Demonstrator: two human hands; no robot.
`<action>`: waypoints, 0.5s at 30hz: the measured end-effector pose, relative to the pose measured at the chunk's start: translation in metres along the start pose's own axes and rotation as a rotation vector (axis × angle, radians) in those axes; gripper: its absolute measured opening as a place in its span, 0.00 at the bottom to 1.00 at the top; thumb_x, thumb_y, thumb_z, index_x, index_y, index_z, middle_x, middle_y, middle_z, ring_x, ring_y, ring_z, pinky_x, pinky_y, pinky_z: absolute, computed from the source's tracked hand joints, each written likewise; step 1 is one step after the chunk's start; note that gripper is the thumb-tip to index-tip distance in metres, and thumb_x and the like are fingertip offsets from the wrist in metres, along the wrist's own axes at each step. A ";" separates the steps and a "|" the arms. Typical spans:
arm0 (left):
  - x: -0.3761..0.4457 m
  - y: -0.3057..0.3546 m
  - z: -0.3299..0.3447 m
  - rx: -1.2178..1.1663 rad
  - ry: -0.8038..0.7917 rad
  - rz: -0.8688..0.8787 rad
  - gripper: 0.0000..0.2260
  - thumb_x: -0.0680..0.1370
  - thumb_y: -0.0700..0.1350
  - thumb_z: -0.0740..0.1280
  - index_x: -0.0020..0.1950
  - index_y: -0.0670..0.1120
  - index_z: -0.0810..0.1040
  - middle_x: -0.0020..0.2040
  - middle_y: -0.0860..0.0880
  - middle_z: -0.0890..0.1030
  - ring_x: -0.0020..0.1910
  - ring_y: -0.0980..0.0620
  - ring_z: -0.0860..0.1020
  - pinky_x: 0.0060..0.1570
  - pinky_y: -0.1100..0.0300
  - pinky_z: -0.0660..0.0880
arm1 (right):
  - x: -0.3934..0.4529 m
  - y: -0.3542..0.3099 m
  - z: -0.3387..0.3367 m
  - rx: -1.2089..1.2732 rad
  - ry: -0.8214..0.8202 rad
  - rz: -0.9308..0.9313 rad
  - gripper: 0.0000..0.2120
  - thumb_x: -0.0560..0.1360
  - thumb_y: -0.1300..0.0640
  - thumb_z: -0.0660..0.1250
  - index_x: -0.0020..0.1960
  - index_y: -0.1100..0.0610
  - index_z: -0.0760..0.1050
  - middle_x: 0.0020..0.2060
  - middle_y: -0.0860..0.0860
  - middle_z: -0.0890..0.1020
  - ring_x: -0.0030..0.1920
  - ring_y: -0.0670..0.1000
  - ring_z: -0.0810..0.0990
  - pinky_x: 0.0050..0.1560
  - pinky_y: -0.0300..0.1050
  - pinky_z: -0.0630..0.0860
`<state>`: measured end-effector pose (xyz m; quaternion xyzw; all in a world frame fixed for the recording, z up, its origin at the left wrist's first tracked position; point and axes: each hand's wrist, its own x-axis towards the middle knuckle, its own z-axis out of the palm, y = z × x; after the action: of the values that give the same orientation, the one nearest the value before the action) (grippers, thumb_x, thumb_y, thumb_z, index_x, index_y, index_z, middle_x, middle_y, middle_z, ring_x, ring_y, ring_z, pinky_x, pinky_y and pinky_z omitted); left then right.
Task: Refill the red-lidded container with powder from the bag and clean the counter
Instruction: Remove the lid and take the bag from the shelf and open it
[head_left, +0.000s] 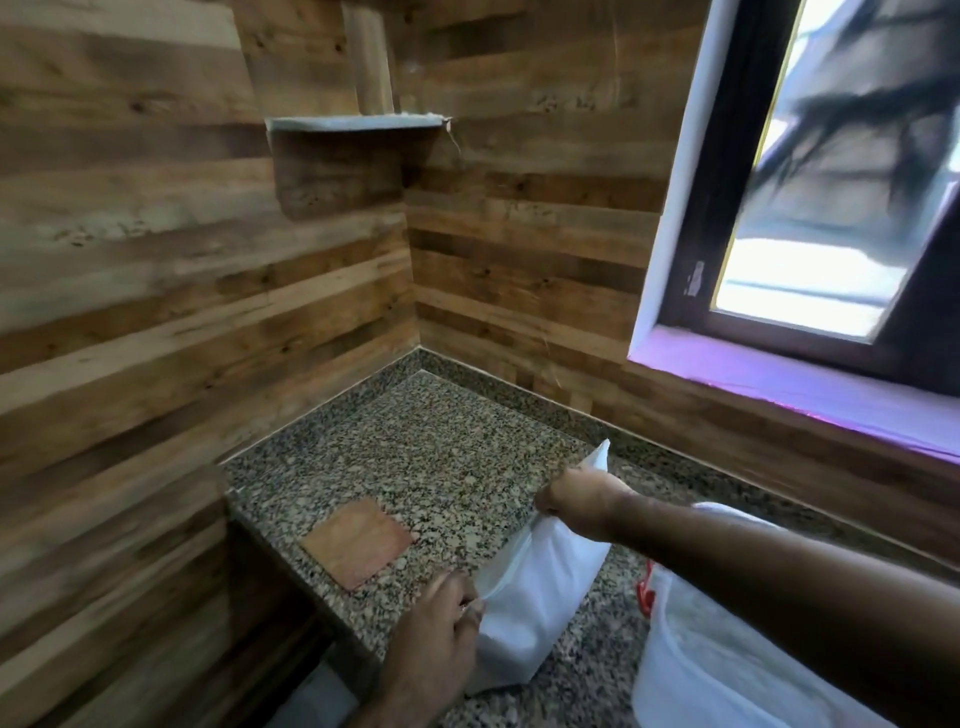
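A white bag (530, 597) stands upright on the speckled granite counter (431, 457). My left hand (436, 634) pinches the near edge of the bag's top. My right hand (576, 493) grips the far top corner, pulling the mouth apart. A translucent white container (727, 670) stands at the bottom right, partly behind my right forearm. A bit of red (645, 592) shows on its left side. No lid is visible on it.
A brown wooden square (358, 543) lies flat on the counter left of the bag. Wood-panelled walls meet in the far corner, with a small shelf (358, 123) high up. A window (810, 208) is at the right. The counter's left edge drops off near the square.
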<state>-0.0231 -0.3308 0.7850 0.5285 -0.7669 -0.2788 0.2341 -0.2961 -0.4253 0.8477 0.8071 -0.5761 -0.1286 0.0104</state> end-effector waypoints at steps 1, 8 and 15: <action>-0.002 -0.006 0.001 -0.020 -0.009 0.007 0.13 0.82 0.61 0.60 0.56 0.55 0.77 0.57 0.59 0.79 0.54 0.56 0.81 0.53 0.50 0.80 | -0.002 -0.003 0.002 0.038 -0.013 0.016 0.15 0.79 0.67 0.58 0.54 0.53 0.80 0.50 0.52 0.85 0.53 0.58 0.85 0.53 0.56 0.84; -0.008 -0.035 -0.014 -0.211 0.012 -0.040 0.25 0.79 0.67 0.67 0.75 0.65 0.70 0.64 0.68 0.79 0.49 0.63 0.84 0.45 0.58 0.82 | -0.037 -0.079 -0.010 0.326 0.023 0.167 0.25 0.73 0.70 0.60 0.65 0.53 0.82 0.60 0.51 0.83 0.56 0.54 0.86 0.49 0.49 0.86; 0.009 -0.067 -0.023 -0.478 0.155 -0.220 0.07 0.87 0.50 0.66 0.63 0.59 0.79 0.58 0.53 0.85 0.44 0.51 0.86 0.39 0.59 0.82 | -0.066 -0.153 -0.020 0.425 0.019 0.107 0.27 0.76 0.32 0.57 0.45 0.54 0.80 0.42 0.50 0.83 0.40 0.54 0.83 0.40 0.49 0.81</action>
<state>0.0349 -0.3624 0.7568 0.5583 -0.5971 -0.4342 0.3784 -0.1700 -0.3153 0.8552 0.7606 -0.6323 0.0042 -0.1475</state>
